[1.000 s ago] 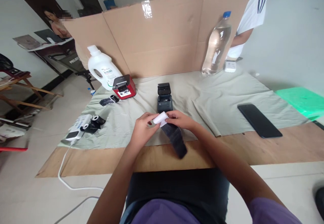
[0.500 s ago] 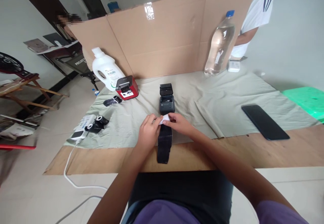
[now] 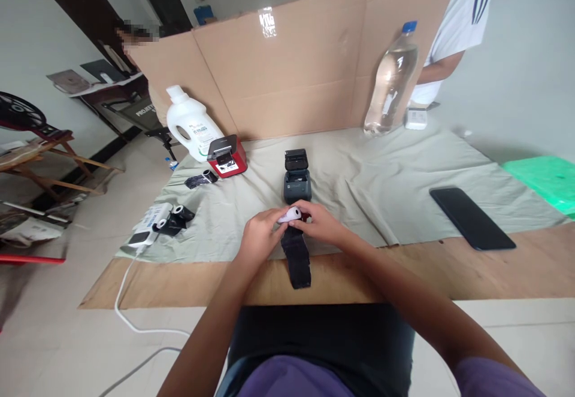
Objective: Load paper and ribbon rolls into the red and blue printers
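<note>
Both hands meet over the near edge of the grey cloth (image 3: 359,181). My left hand (image 3: 258,238) and my right hand (image 3: 318,223) pinch a small white paper roll (image 3: 290,214) between their fingertips. A black wrapper strip (image 3: 297,257) hangs down from the roll onto the brown tabletop. Just beyond the hands sits a small black printer (image 3: 296,176) with its lid open.
A red printer (image 3: 227,155) and a white jug (image 3: 191,124) stand at the back left, before a cardboard screen (image 3: 291,67). Black-wrapped rolls (image 3: 173,220) and a white charger lie left. A water bottle (image 3: 390,79) and a black phone (image 3: 471,217) are right. Another person stands behind the screen.
The hands have turned the white roll and drawn it slightly toward the printer. The black wrapper strip swung from slanting right to hanging nearly straight down.
</note>
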A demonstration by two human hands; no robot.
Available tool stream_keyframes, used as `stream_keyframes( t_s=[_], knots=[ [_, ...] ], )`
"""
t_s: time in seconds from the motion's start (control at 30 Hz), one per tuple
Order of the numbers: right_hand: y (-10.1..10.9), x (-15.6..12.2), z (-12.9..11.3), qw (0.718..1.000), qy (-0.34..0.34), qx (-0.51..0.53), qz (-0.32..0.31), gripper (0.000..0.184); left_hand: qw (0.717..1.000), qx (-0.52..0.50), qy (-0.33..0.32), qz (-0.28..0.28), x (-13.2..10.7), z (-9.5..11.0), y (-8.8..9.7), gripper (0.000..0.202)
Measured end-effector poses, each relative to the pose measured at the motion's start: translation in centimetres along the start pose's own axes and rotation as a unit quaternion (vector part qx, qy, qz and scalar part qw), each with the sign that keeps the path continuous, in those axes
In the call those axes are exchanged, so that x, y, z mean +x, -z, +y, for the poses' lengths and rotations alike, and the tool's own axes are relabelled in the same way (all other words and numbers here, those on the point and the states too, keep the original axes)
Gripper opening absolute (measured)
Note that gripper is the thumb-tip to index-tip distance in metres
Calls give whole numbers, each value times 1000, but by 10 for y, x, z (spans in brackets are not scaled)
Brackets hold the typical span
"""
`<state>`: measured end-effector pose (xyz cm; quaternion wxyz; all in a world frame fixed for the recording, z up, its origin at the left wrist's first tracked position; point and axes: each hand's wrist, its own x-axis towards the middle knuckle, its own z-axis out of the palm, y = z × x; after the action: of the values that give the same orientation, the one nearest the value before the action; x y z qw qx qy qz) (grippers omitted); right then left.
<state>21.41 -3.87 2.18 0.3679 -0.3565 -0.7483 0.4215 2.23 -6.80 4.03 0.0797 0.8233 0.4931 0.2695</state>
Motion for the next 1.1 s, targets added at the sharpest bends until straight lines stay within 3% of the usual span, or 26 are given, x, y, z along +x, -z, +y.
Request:
stream_keyframes(
  t_s=[0.17,0.43,0.57,0.73,0.87,0.97,1.1],
  knots=[
    [-10,0,5,998,-27,6,50,25,996,89,-22,19,1,6,-3,22],
    [-4,-3,10,999,17,-42,19,33,995,31,30,-90,8,6,5,32],
    [-6,-2,5,999,-18,31,18,37,998,-4,17,-61,7,6,8,28],
    [-13,1,5,989,-47,129,50,26,998,63,2,12,8,9,6,14],
    [-10,0,8,996,-25,61,65,23,999,44,-1,-28,12,9,7,15],
    [-4,-2,8,999,13,-14,44,27,997,-1,38,-72,13,7,10,18],
    [-6,-2,6,998,17,1,55,23,998,-12,46,-43,11,4,7,24]
  ],
)
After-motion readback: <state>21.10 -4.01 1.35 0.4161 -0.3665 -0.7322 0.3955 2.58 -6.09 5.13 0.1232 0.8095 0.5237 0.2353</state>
